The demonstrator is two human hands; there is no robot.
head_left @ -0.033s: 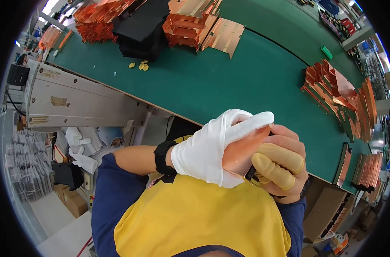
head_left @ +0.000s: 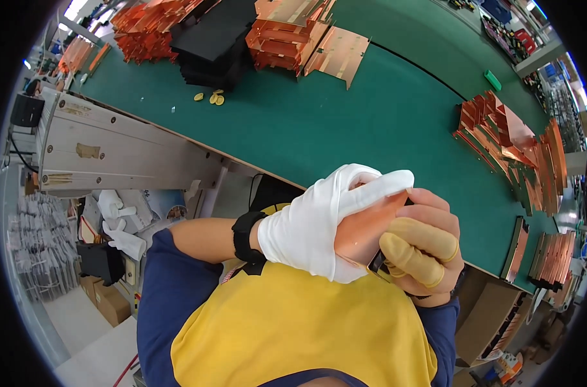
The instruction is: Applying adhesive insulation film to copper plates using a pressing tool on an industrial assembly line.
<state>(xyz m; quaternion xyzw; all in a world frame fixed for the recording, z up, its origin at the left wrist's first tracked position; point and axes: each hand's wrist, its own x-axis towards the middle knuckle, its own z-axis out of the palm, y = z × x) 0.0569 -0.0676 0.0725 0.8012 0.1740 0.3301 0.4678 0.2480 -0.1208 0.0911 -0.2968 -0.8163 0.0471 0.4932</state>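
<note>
Head view: L hand in white cloth glove (head_left: 319,216) & R hand w/ yellow finger covers (head_left: 429,248) both have grip closed round a flat copper-coloured metal pc (head_left: 364,231), held up nr the green tabletop's (head_left: 274,122) near edge. Stacked flat black sheets (head_left: 212,39) twd tabletop's L end; copper-coloured metal stack (head_left: 500,132) twd R end.

No text, brand, number or sign can be read; the reddish mark (head_left: 228,277) at the edge of the yellow shirt front (head_left: 293,322) is too small to be made out.
</note>
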